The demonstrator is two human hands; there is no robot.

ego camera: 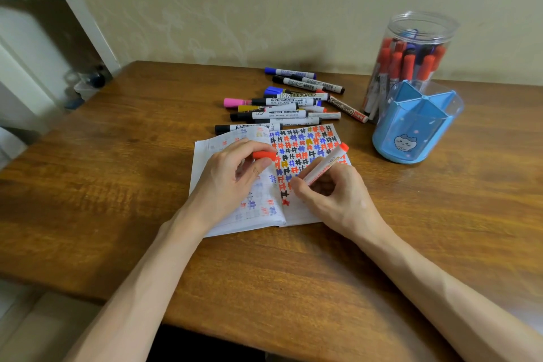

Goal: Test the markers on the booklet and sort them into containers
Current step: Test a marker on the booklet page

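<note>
**Red marker (323, 166) tested on the open booklet (249, 222)**

The right hand (335, 200) grasps the marker, tip on the right page. The left hand (229, 182) pinches its red cap (263, 155) over the left page. Loose markers (282, 106) lie beyond; a clear jar (411, 62) and blue holder (411, 126) stand far right.

One view, head-worn, wide-angle. Looks forward and steeply down across table (102, 185) from its near edge toward wall (264, 9). Forearms enter from bottom corners. Left hand (229, 182), right hand (335, 197) and booklet (302, 214) close, mid-frame. Jar (411, 47) farther back, upper right. Shelf (73, 9) lines lean at left edge.
</note>
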